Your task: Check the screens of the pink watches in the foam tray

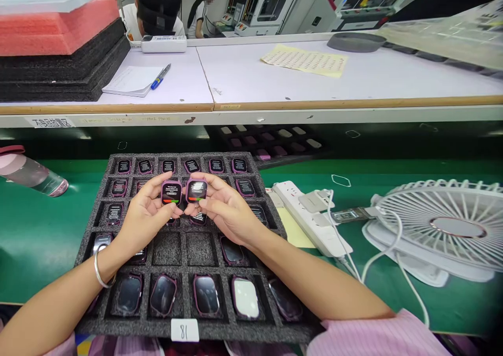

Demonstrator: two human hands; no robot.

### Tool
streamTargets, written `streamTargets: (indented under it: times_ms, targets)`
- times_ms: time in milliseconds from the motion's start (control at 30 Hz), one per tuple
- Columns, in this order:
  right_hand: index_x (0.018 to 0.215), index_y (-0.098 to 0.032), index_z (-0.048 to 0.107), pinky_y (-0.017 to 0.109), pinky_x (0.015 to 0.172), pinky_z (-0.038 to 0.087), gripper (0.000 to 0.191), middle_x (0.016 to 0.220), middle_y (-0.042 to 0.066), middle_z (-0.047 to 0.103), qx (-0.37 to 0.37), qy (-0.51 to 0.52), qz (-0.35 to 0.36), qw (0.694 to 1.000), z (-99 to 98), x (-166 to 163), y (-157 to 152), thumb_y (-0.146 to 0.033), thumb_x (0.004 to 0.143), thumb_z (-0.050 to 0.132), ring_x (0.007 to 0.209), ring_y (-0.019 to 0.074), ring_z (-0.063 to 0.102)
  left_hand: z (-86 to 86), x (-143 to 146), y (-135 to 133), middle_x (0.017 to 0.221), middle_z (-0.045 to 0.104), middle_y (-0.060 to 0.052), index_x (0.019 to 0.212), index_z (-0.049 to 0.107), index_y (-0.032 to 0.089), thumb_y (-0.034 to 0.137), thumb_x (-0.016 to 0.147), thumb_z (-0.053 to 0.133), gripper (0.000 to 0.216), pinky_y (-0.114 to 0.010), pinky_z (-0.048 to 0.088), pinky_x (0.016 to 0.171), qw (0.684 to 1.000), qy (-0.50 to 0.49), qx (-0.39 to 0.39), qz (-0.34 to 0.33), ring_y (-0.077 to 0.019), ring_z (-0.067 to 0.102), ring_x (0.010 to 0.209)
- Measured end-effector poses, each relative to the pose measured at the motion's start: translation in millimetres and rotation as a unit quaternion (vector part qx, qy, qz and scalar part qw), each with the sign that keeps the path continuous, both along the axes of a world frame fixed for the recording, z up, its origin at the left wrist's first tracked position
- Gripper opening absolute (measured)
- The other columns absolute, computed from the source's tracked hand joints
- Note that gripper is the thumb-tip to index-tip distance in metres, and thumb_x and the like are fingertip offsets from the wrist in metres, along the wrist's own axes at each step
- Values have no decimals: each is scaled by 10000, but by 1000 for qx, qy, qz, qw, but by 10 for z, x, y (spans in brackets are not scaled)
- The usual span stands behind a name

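Centrally in the frame, left hand (143,217) grasps one watch (172,192) and right hand (226,212) another watch (196,190), side by side above the foam tray (178,248).

1. Bright, even overhead light; shadows beneath the hands are soft.
2. Glare whitens screens in the foam tray (90,230).
3. Edges bow with wide-angle distortion; the distant background is softer.

Two small square smartwatch bodies, purple-pink plastic casings, lit dark screens. Left-hand purple watch body (172,192): screen shows white text lines with a red-and-green bar below, facing up, upright. Right-hand purple watch body (196,190): screen glared, white lines, tilted slightly. Both held side by side, nearly touching, above the black foam compartment tray (176,251).
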State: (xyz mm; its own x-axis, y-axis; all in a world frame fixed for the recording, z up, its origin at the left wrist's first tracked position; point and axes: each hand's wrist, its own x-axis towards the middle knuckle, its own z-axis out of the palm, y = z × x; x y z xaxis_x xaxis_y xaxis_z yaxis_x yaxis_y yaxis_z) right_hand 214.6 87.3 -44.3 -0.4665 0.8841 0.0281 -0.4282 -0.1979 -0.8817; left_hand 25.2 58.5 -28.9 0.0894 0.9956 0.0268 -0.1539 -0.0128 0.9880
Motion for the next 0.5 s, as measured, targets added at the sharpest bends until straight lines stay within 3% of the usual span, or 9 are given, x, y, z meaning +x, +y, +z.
streamTargets:
  times_ms: [500]
  targets:
    - [1213, -238, 576, 321, 767, 577, 526, 978, 0, 702, 21, 6, 5, 1000, -17, -20, -12, -79, 716, 640, 752, 142, 702, 5, 19, -13, 1091, 691, -39, 1254, 549, 205, 100, 771, 734, 527, -207, 603, 684, 1000, 2, 27, 3, -78, 690, 698]
